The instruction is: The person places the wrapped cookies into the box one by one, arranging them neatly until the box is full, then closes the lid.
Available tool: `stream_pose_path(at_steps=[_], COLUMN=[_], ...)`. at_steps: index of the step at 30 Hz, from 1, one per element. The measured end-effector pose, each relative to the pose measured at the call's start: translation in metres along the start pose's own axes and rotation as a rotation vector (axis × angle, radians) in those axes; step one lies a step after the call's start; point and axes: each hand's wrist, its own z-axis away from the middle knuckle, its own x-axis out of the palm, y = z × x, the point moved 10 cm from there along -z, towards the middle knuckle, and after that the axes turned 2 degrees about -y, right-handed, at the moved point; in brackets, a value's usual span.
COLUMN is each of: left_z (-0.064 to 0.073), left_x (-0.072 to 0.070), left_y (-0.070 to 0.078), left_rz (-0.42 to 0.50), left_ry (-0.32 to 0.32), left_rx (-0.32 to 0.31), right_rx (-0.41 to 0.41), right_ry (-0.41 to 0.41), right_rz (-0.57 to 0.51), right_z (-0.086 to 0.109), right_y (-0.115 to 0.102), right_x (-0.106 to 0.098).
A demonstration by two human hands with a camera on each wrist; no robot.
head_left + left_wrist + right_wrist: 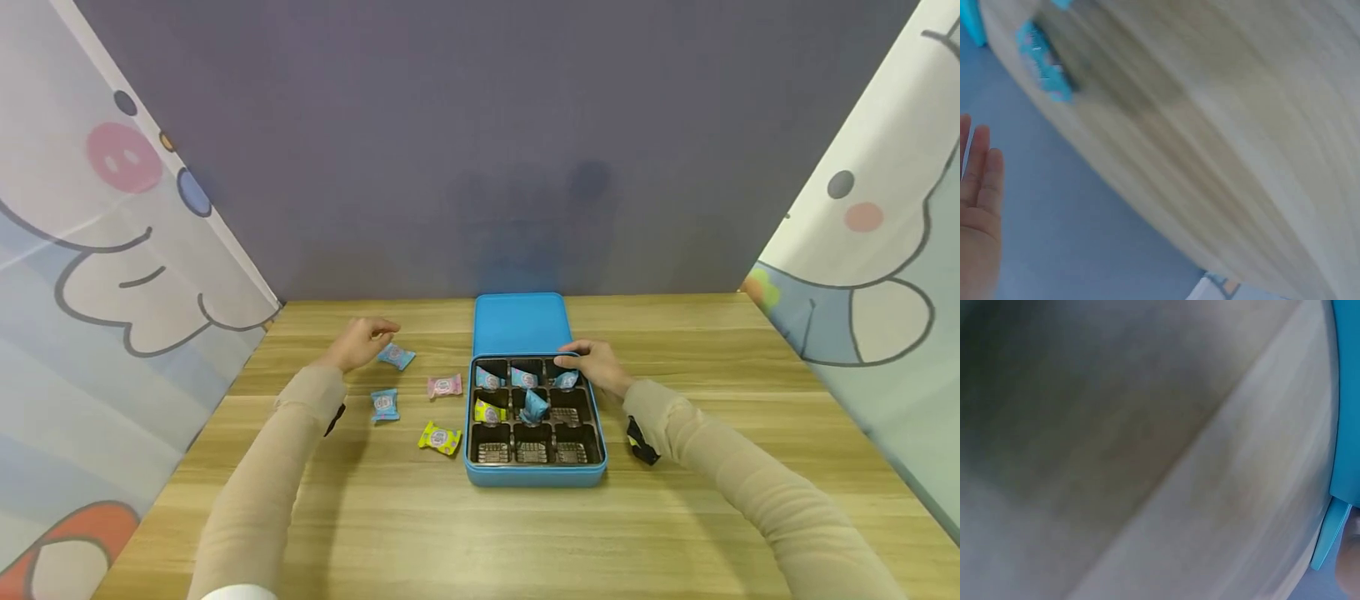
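In the head view, my left hand hovers beside a blue wrapped candy, its fingers extended and holding nothing. The left wrist view shows those fingers straight, with a blue candy on the table apart from them. My right hand grips the back right corner of a blue box, thumb over the rim. In the box's dark divided tray, blue candies fill the back row. A yellow candy and an upright blue candy sit in the middle row.
Left of the box lie a second blue candy, a pink candy and a yellow candy. The box's lid lies open behind it, near the grey wall. All stand on a wooden table.
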Motion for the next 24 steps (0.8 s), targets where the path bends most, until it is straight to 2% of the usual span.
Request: stream_pose_path(at_steps=[4,7,10,16,24], left_z=[-0.004,-0.004,-0.005,-0.009,-0.011], left_x=[0.018,0.028,0.032,0.036,0.044], left_y=[-0.023,-0.031,-0.034,-0.037,-0.041], left_rz=[0.007,0.029,0.046,0.022,0.03], left_ry=[-0.114,-0.156,-0.161,-0.158,-0.175], left_rx=[-0.122,-0.155,-0.153,-0.13,-0.128], right_rx=[-0.008,-0.004,-0.004,-0.012,-0.004], right_ry=[0.002,0.003,0.008,0.015,0.009], right_rz=[-0.007,-0.004,0.005,0.018,-0.007], right_z=[-0.001,-0.002,-0.002,-0.002,0.0], right_y=[0.001,0.002,0.001,-0.001,0.0], right_x=[0.001,0.002,0.0,-0.002,0.002])
